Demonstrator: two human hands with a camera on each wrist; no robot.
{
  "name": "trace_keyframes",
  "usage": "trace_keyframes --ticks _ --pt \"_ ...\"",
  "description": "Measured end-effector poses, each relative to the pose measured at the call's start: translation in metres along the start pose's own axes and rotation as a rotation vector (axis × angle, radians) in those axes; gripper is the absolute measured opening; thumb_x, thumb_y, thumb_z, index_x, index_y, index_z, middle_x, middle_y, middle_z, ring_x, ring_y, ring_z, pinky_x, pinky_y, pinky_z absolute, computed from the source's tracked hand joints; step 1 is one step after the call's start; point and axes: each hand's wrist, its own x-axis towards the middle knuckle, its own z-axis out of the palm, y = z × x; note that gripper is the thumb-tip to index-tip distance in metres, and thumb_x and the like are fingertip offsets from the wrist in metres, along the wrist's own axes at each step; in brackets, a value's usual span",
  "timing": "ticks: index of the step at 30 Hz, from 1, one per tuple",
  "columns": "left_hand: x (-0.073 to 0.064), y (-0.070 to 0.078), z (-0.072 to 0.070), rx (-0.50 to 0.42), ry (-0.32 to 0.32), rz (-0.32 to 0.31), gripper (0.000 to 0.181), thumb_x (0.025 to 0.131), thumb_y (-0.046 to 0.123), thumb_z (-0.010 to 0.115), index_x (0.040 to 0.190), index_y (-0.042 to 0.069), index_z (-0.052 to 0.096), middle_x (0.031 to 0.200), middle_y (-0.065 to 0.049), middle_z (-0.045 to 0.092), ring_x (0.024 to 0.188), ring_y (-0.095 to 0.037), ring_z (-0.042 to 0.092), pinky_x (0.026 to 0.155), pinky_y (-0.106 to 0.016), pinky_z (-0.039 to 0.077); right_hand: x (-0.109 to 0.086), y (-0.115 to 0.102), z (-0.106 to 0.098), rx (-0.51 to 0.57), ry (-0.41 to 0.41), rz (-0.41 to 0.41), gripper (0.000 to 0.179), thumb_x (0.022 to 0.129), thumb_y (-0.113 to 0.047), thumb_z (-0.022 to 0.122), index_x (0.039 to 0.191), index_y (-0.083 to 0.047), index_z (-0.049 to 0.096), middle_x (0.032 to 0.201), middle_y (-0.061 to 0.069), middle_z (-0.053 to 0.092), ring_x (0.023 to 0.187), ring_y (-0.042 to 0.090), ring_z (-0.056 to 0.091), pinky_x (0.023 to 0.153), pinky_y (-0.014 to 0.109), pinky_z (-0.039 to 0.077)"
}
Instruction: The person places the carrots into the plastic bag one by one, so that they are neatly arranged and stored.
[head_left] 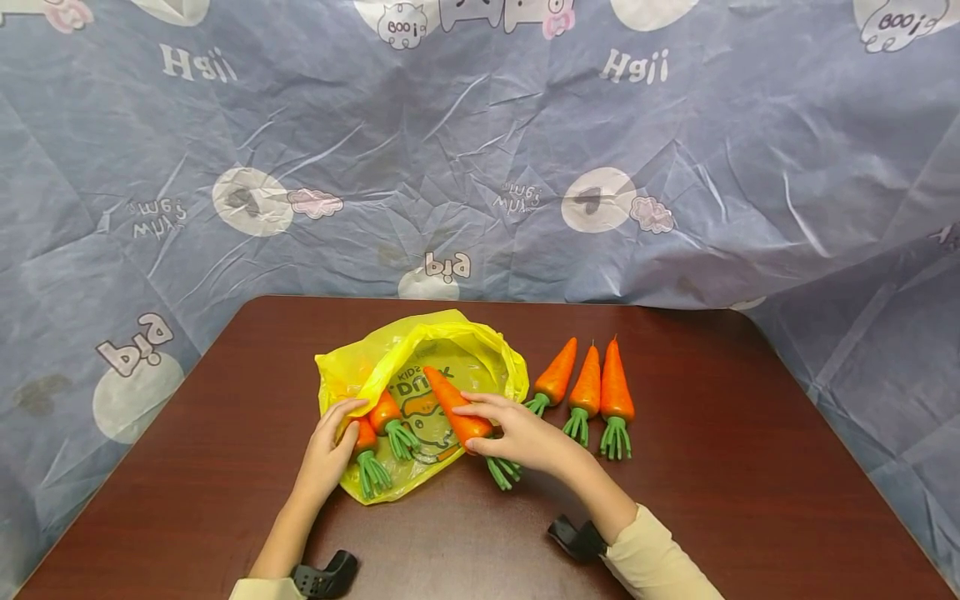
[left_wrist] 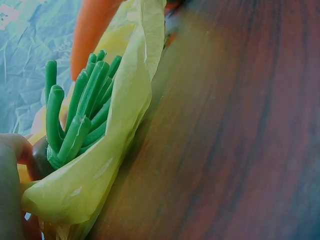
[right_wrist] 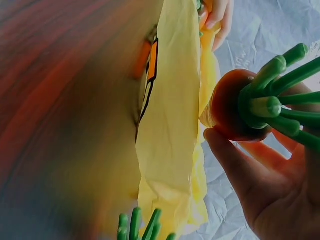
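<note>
A yellow plastic bag (head_left: 420,333) lies with its mouth spread toward me, printed with a cartoon figure. My left hand (head_left: 333,442) grips its left rim, close to two orange carrots with green stubby tops, one carrot (head_left: 385,411) beside another carrot (head_left: 365,435), inside the bag. In my right hand (head_left: 521,433) a third carrot (head_left: 450,404) is held between thumb and fingers, tip pointing into the bag mouth. Its green top (right_wrist: 280,100) faces the right wrist camera. Green stalks (left_wrist: 80,110) stand inside the bag rim in the left wrist view.
Right of the bag, three more carrots lie side by side on the brown table (head_left: 712,467): a leaning carrot (head_left: 557,375), a middle carrot (head_left: 587,385) and a right carrot (head_left: 615,387). Behind the table hangs a printed grey-blue cloth (head_left: 465,150).
</note>
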Motion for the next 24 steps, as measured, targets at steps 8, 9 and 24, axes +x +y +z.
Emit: trace_keyframes --ticks 8,9,24 --pt "0.000 0.000 -0.002 -0.008 -0.015 0.003 0.028 0.090 -0.001 0.047 0.117 0.000 0.055 0.124 -0.020 0.050 0.124 -0.034 0.038 0.101 -0.053 0.028 0.021 -0.002 0.007 -0.013 -0.033 0.020 0.045 0.087 -0.032 0.059 0.130 -0.021 0.051 0.145 0.004 0.036 0.134 0.028 0.031 0.105 0.048 0.032" --pt "0.001 -0.004 -0.001 -0.014 -0.014 0.005 0.028 0.090 0.000 0.047 0.117 0.001 0.056 0.124 -0.019 0.050 0.124 -0.034 0.038 0.101 -0.054 0.028 0.024 -0.002 0.007 -0.012 -0.037 0.020 0.045 0.086 -0.032 0.059 0.130 -0.021 0.051 0.145 0.004 0.036 0.134 0.028 0.031 0.104 0.048 0.032" --pt "0.001 0.007 -0.002 -0.013 -0.010 0.011 0.028 0.090 -0.002 0.047 0.116 -0.001 0.056 0.122 -0.020 0.051 0.123 -0.033 0.039 0.100 -0.052 0.028 0.064 0.002 0.019 -0.065 -0.091 0.047 0.046 0.087 -0.031 0.058 0.131 -0.021 0.050 0.146 0.003 0.034 0.134 0.028 0.031 0.107 0.046 0.029"
